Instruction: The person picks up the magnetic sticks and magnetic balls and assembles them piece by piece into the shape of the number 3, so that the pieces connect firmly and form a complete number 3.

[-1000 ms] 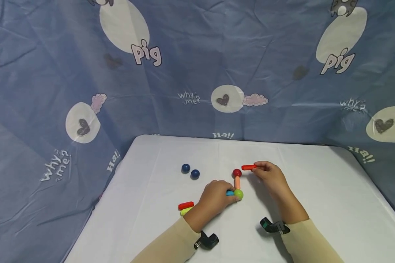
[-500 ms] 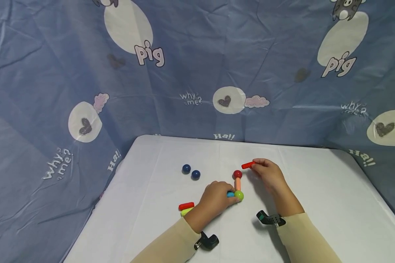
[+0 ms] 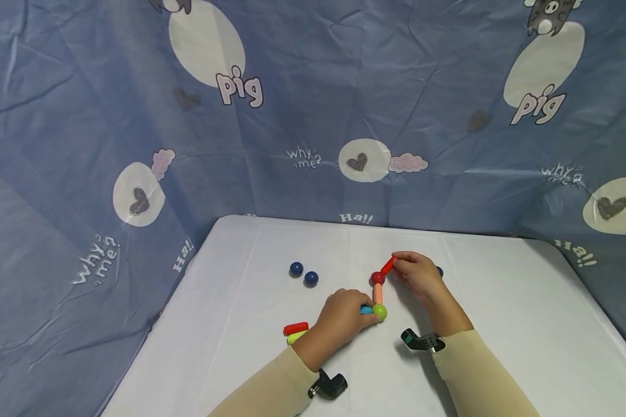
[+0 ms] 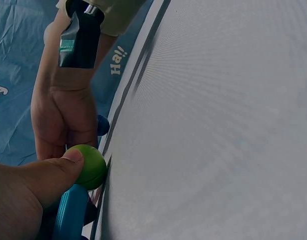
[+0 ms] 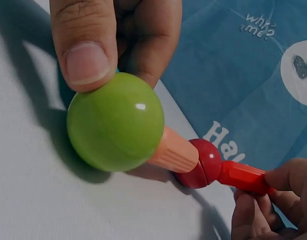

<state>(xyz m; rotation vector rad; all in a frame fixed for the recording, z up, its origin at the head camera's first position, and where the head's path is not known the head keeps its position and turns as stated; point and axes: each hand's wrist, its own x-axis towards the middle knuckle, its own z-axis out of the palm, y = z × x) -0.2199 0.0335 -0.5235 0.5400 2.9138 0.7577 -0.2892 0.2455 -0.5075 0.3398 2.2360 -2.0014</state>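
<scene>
My left hand (image 3: 341,315) grips a green ball (image 5: 116,122), thumb pressed on its surface, with a blue stick (image 4: 71,212) attached beside the thumb. From that ball an orange stick (image 3: 378,293) runs to a red ball (image 5: 199,164). Between thumb and fingertips my right hand (image 3: 419,277) pinches a red stick (image 5: 243,177), whose free end meets the red ball at an angle. The left fingers behind the green ball are partly hidden in the right wrist view.
Two dark blue balls (image 3: 310,279) lie left of the joined pieces. Another blue ball (image 3: 440,271) shows partly behind my right hand. A loose red stick (image 3: 295,329) and a yellow-green stick (image 3: 297,337) lie by my left forearm on the white table (image 3: 229,278).
My right hand has moved left and turned the red stick, bringing its end from apart to against the red ball. The ball behind that hand has come into view. My left hand keeps its hold.
</scene>
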